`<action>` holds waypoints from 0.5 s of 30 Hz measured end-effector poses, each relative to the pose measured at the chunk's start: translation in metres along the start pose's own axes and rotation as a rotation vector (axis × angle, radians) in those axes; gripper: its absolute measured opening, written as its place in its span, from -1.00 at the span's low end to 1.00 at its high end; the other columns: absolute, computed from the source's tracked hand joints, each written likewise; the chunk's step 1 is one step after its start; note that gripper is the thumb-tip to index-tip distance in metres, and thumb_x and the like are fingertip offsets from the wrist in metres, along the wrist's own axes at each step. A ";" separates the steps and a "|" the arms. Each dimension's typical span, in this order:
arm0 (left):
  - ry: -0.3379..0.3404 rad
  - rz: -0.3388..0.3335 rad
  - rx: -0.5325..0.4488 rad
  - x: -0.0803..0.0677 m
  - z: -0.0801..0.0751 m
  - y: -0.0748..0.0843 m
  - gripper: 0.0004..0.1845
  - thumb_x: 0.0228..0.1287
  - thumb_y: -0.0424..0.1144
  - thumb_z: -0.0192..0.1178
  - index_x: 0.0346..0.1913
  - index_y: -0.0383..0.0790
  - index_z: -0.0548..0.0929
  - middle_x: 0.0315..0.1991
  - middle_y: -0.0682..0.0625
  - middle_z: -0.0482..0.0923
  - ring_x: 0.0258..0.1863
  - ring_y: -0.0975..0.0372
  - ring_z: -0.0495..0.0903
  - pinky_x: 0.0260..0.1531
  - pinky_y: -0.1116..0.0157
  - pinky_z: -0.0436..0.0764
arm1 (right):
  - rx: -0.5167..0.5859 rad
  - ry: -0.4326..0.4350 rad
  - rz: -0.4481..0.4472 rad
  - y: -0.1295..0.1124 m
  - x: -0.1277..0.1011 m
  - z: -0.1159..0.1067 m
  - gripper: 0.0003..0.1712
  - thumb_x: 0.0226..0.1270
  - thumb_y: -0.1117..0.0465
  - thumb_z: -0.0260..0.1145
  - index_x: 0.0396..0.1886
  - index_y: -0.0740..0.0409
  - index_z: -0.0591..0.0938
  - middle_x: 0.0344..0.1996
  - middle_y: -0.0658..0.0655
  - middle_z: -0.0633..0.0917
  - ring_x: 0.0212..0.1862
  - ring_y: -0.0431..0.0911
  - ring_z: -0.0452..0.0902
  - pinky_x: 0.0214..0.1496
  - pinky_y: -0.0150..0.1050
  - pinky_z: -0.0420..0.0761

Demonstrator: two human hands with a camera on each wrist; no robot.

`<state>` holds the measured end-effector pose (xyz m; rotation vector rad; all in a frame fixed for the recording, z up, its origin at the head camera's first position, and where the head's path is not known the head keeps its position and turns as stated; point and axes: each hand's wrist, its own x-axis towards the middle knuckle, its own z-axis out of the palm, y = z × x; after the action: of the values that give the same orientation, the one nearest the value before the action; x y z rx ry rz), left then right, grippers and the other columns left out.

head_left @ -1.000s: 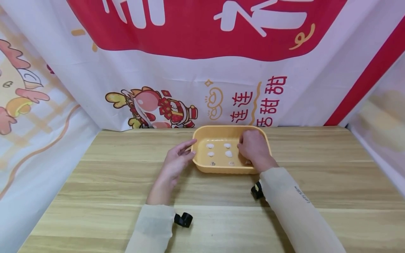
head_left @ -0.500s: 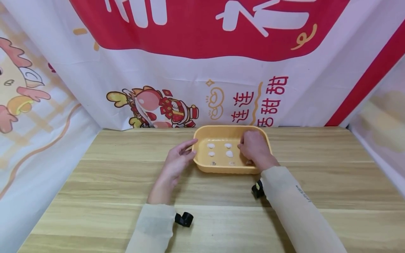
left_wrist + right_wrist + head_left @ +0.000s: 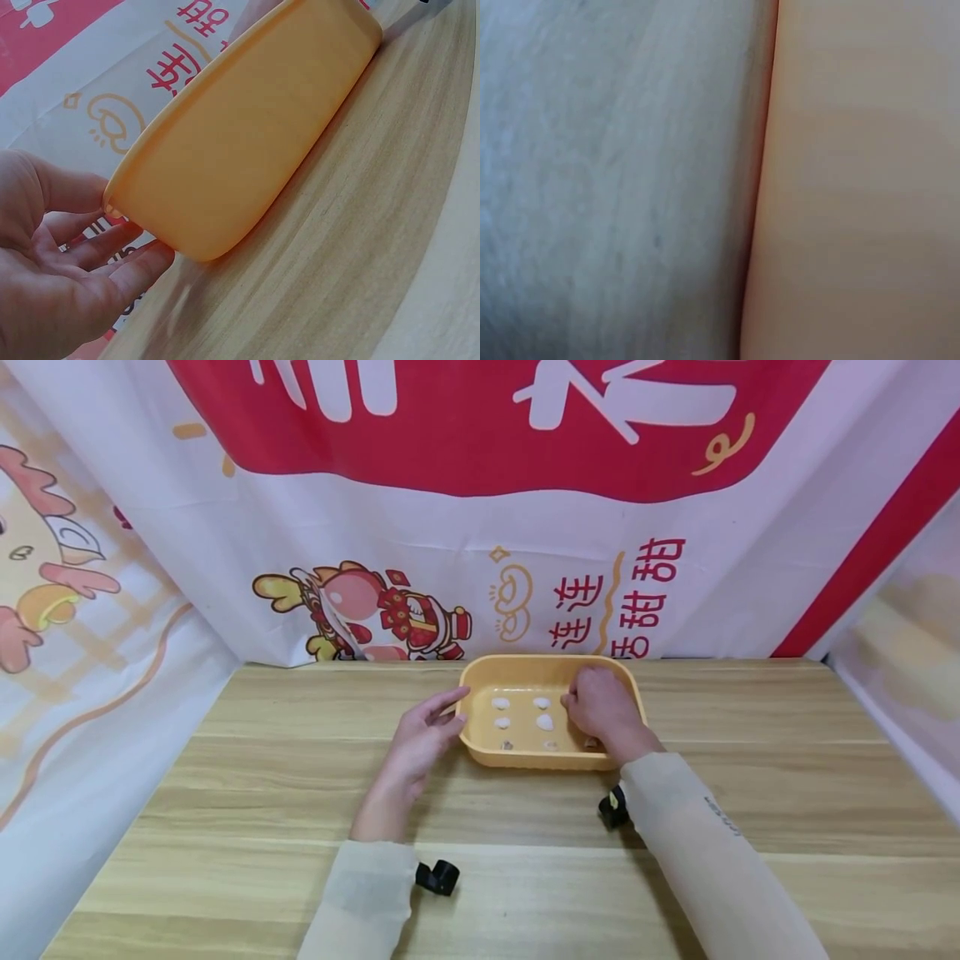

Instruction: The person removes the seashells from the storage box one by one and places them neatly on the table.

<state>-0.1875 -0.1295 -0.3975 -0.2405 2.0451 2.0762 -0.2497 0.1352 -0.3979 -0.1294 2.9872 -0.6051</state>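
Head view: a shallow yellow tray (image 3: 480,752) stands on the wooden desk (image 3: 225,793), toward 12 o'clock from the person, just before the printed backdrop (image 3: 450,527). Small white pieces (image 3: 544,722) lie in rows on its floor.

The left hand (image 3: 417,745) lies at the tray's 9 o'clock end, forearm running in from 6 o'clock, palm turned toward the tray. Its fingers (image 3: 112,247) are straight and loosely spread, their tips touching the tray's outer wall (image 3: 247,142) at the rounded corner, as the left wrist view shows; nothing is gripped.

The right hand (image 3: 603,710) reaches over the near rim at the tray's 3 o'clock end, back of the hand uppermost, knuckles bent and fingers curled down into the tray. Whether they pinch anything cannot be told: the hand hides its fingertips, and the right wrist view shows only blurred surfaces.

Both forearms wear pale sleeves (image 3: 705,852).
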 end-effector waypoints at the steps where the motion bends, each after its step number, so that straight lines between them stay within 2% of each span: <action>1: 0.001 -0.003 0.000 0.000 0.000 0.000 -0.51 0.56 -0.41 0.19 0.45 -0.01 0.61 0.57 -0.01 0.42 0.54 0.04 0.45 0.53 0.08 0.57 | 0.003 -0.004 0.005 0.000 0.000 0.000 -0.77 0.58 0.15 0.33 -0.26 0.22 0.70 -0.15 0.22 0.68 -0.06 0.10 0.60 0.09 -0.03 0.66; 8: 0.002 -0.012 -0.004 0.000 0.000 0.000 -0.51 0.56 -0.40 0.20 0.45 0.01 0.62 0.56 0.01 0.44 0.52 0.07 0.47 0.52 0.11 0.57 | 0.033 -0.033 0.038 -0.001 0.001 -0.002 -0.79 0.60 0.15 0.30 -0.22 0.19 0.68 -0.20 0.20 0.67 -0.29 0.02 0.63 -0.21 -0.18 0.64; 15: -0.003 0.010 -0.028 0.001 0.000 -0.001 -0.45 0.56 -0.42 0.20 0.52 -0.03 0.54 0.61 -0.02 0.39 0.57 0.02 0.40 0.56 0.05 0.52 | 0.036 -0.043 0.047 -0.002 0.000 -0.003 -0.82 0.61 0.15 0.29 -0.19 0.17 0.64 -0.20 0.19 0.65 -0.34 0.00 0.62 -0.27 -0.18 0.64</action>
<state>-0.1887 -0.1298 -0.3988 -0.2325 2.0209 2.1115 -0.2495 0.1343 -0.3937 -0.0682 2.9269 -0.6420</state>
